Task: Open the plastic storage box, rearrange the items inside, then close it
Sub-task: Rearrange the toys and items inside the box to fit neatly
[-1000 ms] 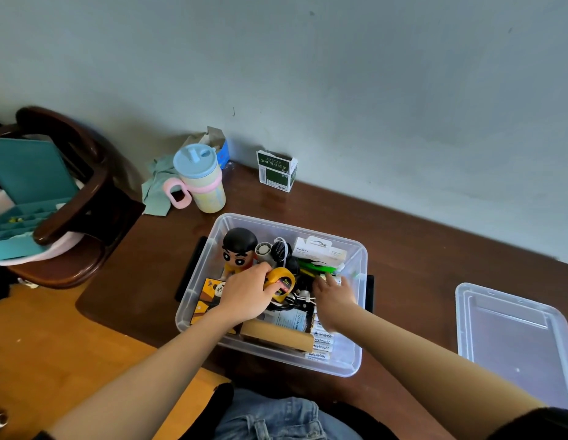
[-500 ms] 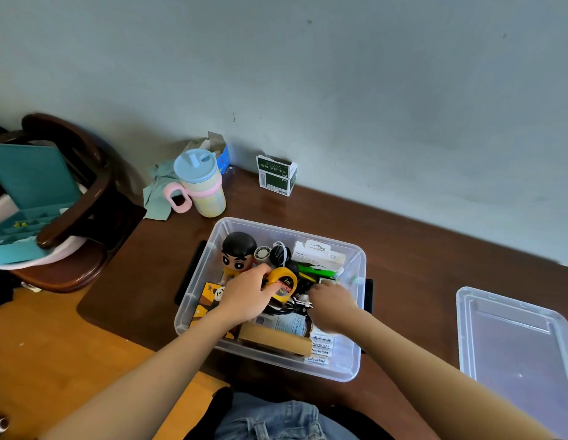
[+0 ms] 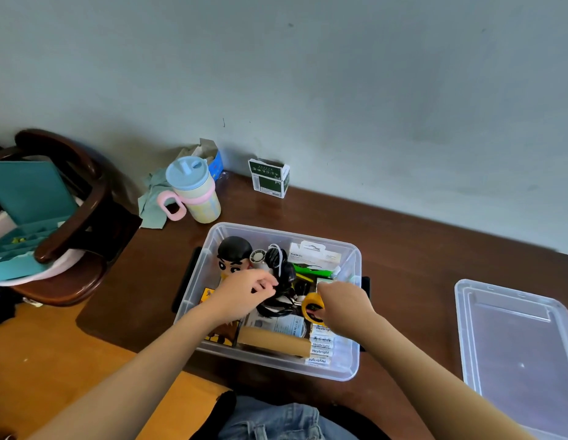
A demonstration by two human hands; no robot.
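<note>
A: Nearest, what's there?
B: Denim lap at the tabletop (image 3: 419, 249) edge, both forearms reaching into the clear plastic storage box (image 3: 352, 369), which sits open mid-tabletop, right in front of the person.

A: Near wall of it?
B: Brown cardboard roll (image 3: 273, 342) lying flat, beside a stack of white packs (image 3: 320, 344) printed "Heybright", stacked with the labels facing up.

A: Hands?
B: Right hand (image 3: 344, 304) curled round the yellow tape measure (image 3: 311, 308), holding it near the box's right side, probably looking for a slot there. Left hand (image 3: 244, 295) has fingers curled, pinching at the black cable tangle (image 3: 281, 281); can't tell for sure how much it actually grips. Looks like clearing the middle.

A: Further back?
B: Cartoon figure (image 3: 233, 255) upright in the far-left corner, white carton (image 3: 314, 254) reading "belkin" along the far wall.

A: Lid?
B: Clear lid (image 3: 514, 344) lying flat, well apart to the right, out of the way until closing.

A: By the wall?
B: Pastel sippy cup (image 3: 197, 188), green-and-white pack (image 3: 270, 177); its writing is too small to read.
</note>
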